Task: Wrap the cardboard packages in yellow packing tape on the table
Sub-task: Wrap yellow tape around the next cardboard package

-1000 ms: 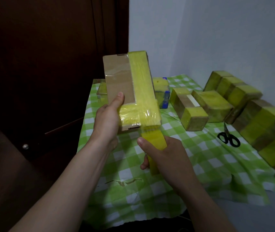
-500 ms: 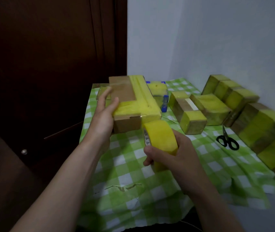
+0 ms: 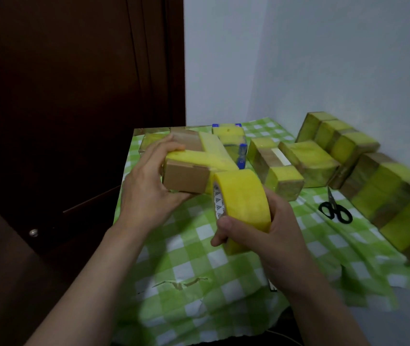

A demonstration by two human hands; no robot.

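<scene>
Over the checked tablecloth [image 3: 199, 275] — left hand [image 3: 146, 193] grips the cardboard package [image 3: 186, 178], right hand [image 3: 269, 236] the tape roll [image 3: 244, 206] beside it.

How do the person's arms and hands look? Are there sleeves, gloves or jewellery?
No gloves: the left hand and right hand are bare, and no ring shows on the fingers in view. The left arm and right arm are bare too, with no sleeve, watch or bracelet down to the frame edge.
</scene>
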